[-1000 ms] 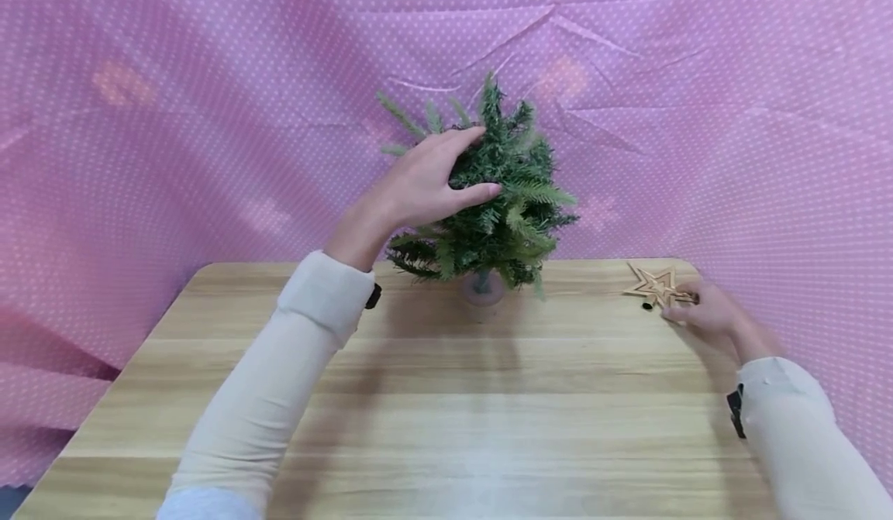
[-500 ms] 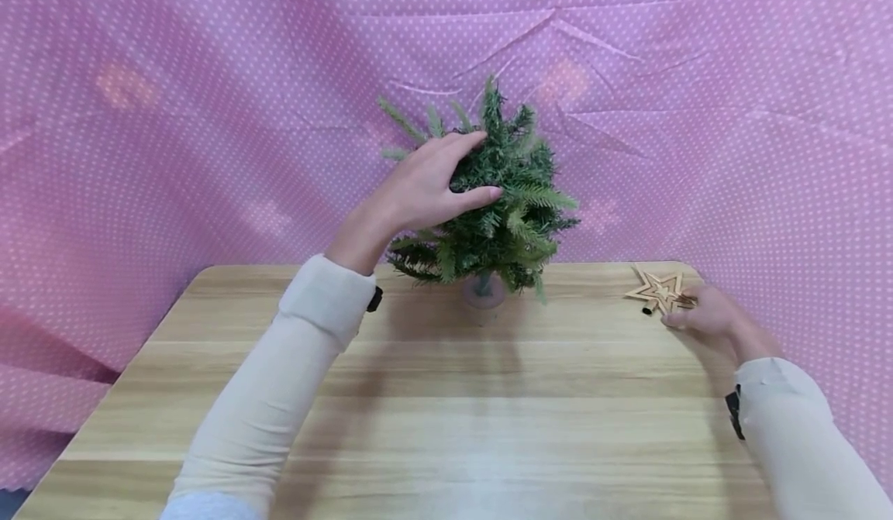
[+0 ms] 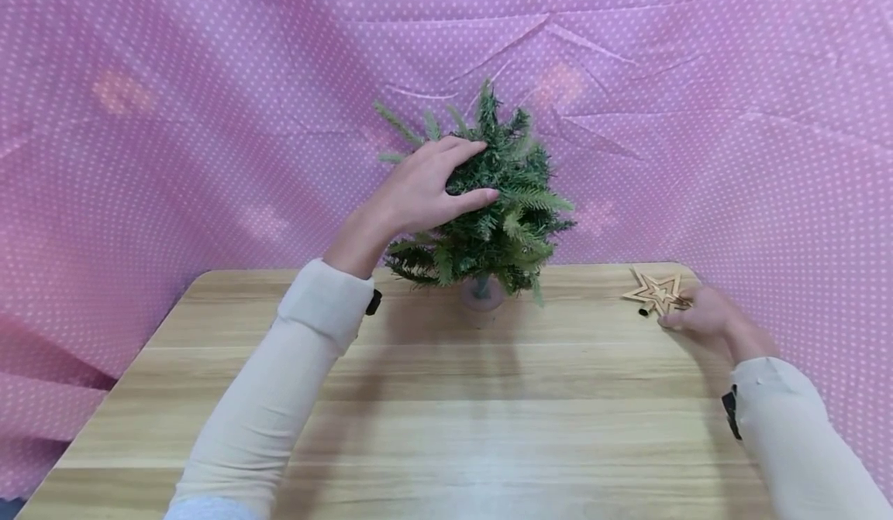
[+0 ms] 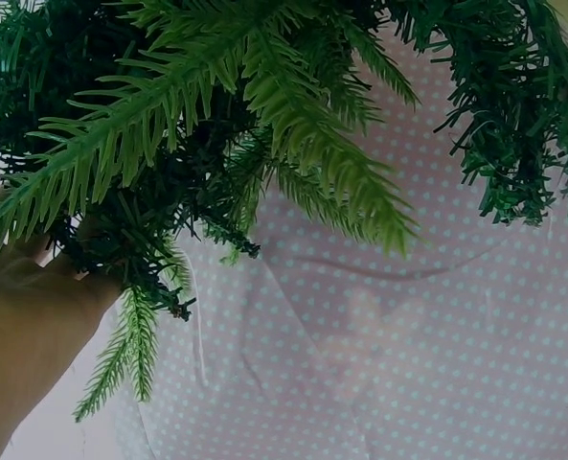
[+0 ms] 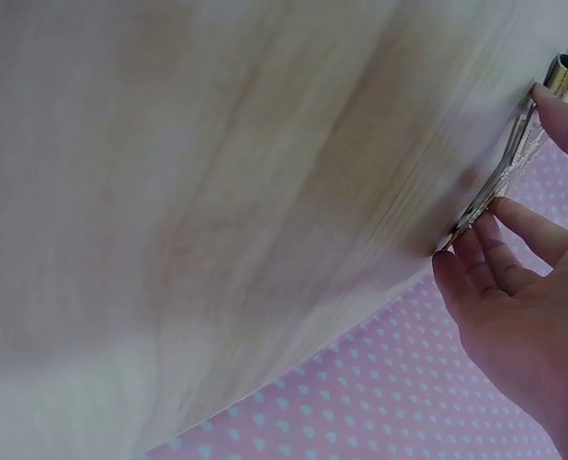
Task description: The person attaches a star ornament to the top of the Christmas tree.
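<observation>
A small artificial Christmas tree (image 3: 523, 218) stands upright on its pale round base (image 3: 483, 295) near the table's back edge. My left hand (image 3: 424, 187) holds its upper left side, thumb and fingers spread around the branches; in the left wrist view the fingertips vanish among the green needles (image 4: 303, 125). At the back right corner, a gold star tree topper (image 3: 654, 290) with a short tube (image 3: 644, 311) is pinched by my right hand (image 3: 708, 315). The right wrist view shows the star edge-on (image 5: 510, 163), thumb on one side and fingertips along its edge.
The wooden table (image 3: 446, 427) stretches toward me in front of the tree. A pink dotted cloth (image 3: 279, 78) hangs close behind and beside the table. The back right corner of the table lies right by the right hand.
The star topper has turned and tilted slightly in my right hand, its tube now a little lower. My left hand stays on the tree; the whole view has shifted slightly.
</observation>
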